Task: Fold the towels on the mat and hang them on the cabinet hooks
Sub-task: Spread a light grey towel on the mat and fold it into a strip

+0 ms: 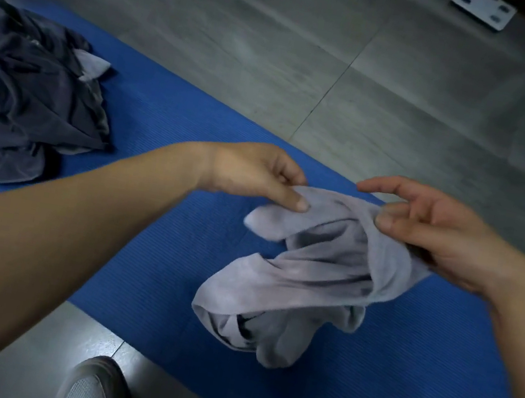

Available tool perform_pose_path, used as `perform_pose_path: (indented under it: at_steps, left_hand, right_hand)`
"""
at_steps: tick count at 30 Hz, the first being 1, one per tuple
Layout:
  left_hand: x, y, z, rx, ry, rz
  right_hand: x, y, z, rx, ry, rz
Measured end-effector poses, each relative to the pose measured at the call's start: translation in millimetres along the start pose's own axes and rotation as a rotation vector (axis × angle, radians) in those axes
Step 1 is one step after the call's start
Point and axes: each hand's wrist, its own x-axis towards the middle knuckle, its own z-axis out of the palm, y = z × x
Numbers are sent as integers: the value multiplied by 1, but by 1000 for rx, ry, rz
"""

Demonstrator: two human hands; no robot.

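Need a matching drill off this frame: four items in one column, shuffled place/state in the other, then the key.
Column A
1. light grey towel
2. dark cloth pile
3. blue mat
4. shoe

Column B
a. spread flat on the grey floor
b. crumpled, upper edge pinched by left hand and right hand
c. heaped at the mat's left end, untouched
d. at the bottom edge of the view, beside the mat

Pairs: 1-b, 2-c, 3-a, 4-d

Arms outstretched, left hand and right hand each pinch the towel.
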Motion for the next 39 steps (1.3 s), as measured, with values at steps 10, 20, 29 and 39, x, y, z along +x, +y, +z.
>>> perform_pose_path:
  at_steps: [10, 20, 29, 39]
  left_hand:
    - [-24, -15, -21, -274, 86, 27]
    - [-24, -74, 4, 376, -106, -464]
    - [-68, -113, -21, 88, -2, -318]
    - [-117, -241, 61, -1253, 971, -170]
  right_hand:
    - [-3, 25, -23, -236, 234, 155]
    - [20, 24, -17, 106, 668, -142]
    - [32, 38, -32, -43, 820, -95]
    - [103, 89, 16, -396, 657, 275]
